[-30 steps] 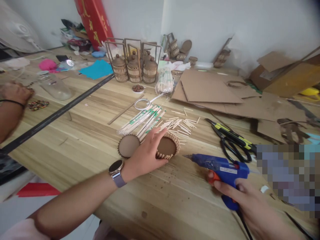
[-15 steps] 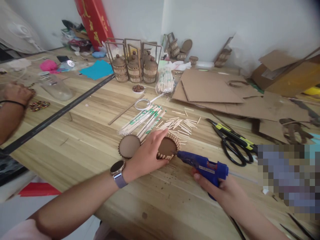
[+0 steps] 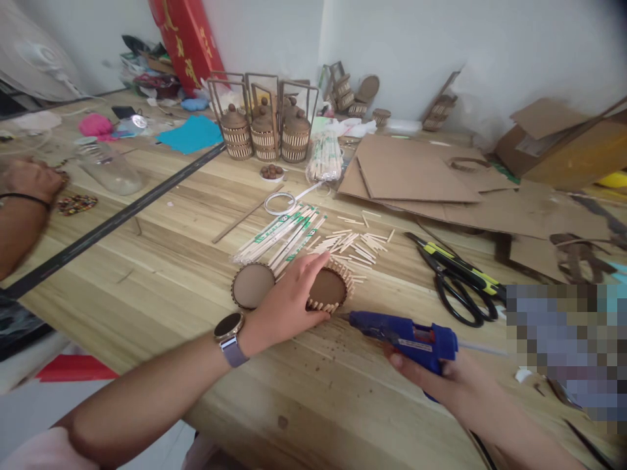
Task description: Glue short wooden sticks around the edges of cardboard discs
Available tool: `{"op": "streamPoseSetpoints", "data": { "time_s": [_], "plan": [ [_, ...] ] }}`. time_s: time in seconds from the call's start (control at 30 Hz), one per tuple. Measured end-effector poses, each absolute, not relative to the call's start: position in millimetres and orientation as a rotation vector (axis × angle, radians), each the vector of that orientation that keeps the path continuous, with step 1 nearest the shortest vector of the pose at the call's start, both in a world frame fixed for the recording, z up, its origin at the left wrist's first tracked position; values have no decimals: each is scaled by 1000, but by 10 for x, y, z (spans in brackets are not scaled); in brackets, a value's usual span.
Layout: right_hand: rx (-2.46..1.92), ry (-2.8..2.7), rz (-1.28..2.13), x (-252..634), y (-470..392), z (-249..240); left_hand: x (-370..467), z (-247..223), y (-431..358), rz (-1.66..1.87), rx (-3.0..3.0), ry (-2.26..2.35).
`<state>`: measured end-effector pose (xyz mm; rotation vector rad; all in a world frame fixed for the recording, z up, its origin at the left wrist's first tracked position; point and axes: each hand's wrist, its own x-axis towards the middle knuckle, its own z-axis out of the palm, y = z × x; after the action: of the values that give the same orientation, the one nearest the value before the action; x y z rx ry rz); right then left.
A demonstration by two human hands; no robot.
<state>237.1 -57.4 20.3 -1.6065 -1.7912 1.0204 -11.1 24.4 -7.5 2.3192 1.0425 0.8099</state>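
My left hand, with a watch on its wrist, grips a round brown cardboard piece by its side. Short wooden sticks stand around that piece's rim. In my right hand is a blue hot glue gun. Its nozzle points left, just off the near right edge of the round piece. A second round piece with a ridged edge lies left of my left hand. Short cut sticks are scattered beyond the held piece, beside paper-wrapped chopsticks.
Black scissors and a yellow-black cutter lie to the right. Cardboard sheets are behind them. Small lidded baskets with tall handles stand at the back, near a dish of brown beads. Another person's hand is at left.
My right hand has drawn the glue gun slightly right and down, so its nozzle has come away from the round piece's rim. My left hand keeps its place.
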Motion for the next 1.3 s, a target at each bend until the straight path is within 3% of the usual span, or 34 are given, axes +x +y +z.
{"op": "streamPoseSetpoints", "data": {
  "time_s": [0.37,0.7,1.3],
  "plan": [
    [-1625,-1888,710,2345,-596,174,-147,-42,246,858,2187,1099],
    [-1753,-1497,797,2246,-740,238,-231,-34,233,942,1707,1005],
    [-1733,-1519,779,2219,-785,212,-175,-73,195,938,1409,830]
  ]
}}
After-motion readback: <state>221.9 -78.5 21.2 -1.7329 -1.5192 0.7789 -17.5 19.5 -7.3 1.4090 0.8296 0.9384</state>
